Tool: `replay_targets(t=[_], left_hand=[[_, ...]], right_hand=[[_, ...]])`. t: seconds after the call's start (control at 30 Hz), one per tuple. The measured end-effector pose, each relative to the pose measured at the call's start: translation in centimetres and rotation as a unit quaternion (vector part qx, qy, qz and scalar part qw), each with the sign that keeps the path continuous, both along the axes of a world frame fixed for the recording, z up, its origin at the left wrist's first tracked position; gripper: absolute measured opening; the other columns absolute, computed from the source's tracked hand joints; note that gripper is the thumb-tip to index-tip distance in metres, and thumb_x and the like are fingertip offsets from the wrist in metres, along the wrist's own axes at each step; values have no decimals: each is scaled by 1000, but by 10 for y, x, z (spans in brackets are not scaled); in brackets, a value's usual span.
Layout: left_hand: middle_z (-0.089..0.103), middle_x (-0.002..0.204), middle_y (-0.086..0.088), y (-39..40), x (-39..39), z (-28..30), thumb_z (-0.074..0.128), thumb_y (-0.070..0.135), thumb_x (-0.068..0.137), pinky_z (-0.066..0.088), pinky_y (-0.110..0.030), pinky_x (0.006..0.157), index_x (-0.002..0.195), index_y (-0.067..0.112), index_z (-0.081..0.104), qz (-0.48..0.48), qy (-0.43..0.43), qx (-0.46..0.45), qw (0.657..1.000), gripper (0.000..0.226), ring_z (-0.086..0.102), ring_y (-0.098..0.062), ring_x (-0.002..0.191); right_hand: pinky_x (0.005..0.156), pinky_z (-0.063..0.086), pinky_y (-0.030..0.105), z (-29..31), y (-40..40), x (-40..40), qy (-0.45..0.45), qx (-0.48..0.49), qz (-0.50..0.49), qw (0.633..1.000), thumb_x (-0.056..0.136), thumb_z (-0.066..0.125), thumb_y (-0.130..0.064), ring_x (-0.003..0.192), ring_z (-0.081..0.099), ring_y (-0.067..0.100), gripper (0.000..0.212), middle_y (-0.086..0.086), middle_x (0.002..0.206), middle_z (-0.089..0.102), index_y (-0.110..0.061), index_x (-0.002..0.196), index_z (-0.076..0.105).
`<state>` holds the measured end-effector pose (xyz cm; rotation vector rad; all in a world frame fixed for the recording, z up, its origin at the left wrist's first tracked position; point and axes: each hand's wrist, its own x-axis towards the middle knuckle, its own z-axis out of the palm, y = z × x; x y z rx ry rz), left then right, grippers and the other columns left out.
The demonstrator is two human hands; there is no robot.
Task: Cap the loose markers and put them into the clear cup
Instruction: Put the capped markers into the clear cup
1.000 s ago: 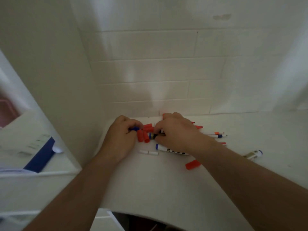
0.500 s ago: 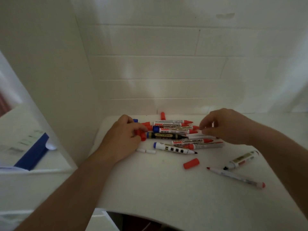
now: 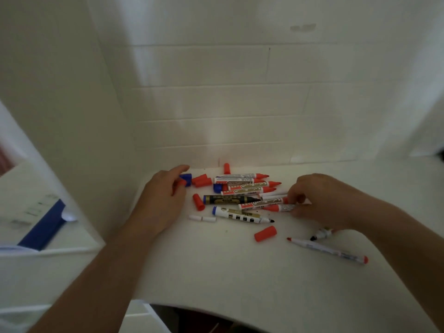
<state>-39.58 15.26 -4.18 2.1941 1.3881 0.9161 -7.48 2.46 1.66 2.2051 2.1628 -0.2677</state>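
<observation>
Since half a second ago the right hand (image 3: 319, 200) has come back in from beside the heap of markers (image 3: 245, 195) and now pinches the ends of two red-tipped markers at the heap's right edge, fingers closed on them. The left hand (image 3: 163, 200) has eased open: its fingers are now spread loosely just left of the heap, fingertips touching a blue cap (image 3: 186, 179) and a red cap there, gripping nothing that I can make out. The heap itself lies as before on the white bench (image 3: 240, 272), near the back wall.

Counted by the heap: about five red-tipped markers lying side by side, one black-barrelled marker (image 3: 230, 200) across its middle, and one white marker with a blue end (image 3: 242, 215) along its near side. Right of and nearer than the heap lie a thin red pen (image 3: 326, 249) and a short marker half hidden under the right wrist. Loose red caps number about six, one of them (image 3: 265, 233) alone just nearer than the heap; blue caps, two. Two small white pieces (image 3: 201, 218) lie left of the blue-ended marker.
</observation>
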Motion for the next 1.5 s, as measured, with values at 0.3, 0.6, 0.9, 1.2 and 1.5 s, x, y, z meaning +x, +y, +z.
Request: replay_targets(t=[0.3,0.6,0.9,1.2,1.5], left_hand=[[69,100,11,-7,5,8,62,19,100,52,-31,87,106,36,68,50,-205,-53,976,19,62,-10,85],[69,84,-6,-55,89,64,53,6,101,60,-21,64,98,12,64,-143,-549,-359,741,13,71,-15,76],[73,99,-15,-78,169,64,53,13,103,62,-28,68,106,13,68,-171,-641,-467,585,15,73,-21,82],[76,106,-12,-85,177,50,63,12,86,60,-20,69,114,10,63,-178,-605,-460,625,28,72,-17,84],[71,92,-8,-84,173,46,60,17,82,58,-19,67,115,6,68,-202,-603,-465,616,35,63,-13,77]], right_hand=[[74,49,35,-18,-49,12,179,225,-46,957,96,65,-30,84,57,7,12,-12,88,64,-39,95,57],[68,43,8,-31,-68,2,327,347,-62,877,93,73,-18,77,62,1,23,-30,95,67,-38,105,74],[54,41,30,-27,-70,4,490,391,-122,769,93,71,-13,60,51,28,20,6,68,58,-32,96,76],[56,42,38,-31,-69,9,513,400,-124,749,93,70,-16,64,50,38,16,12,65,55,-31,95,76],[56,41,38,-26,-72,6,523,393,-115,748,91,71,-19,65,48,41,14,15,66,54,-31,95,77]])
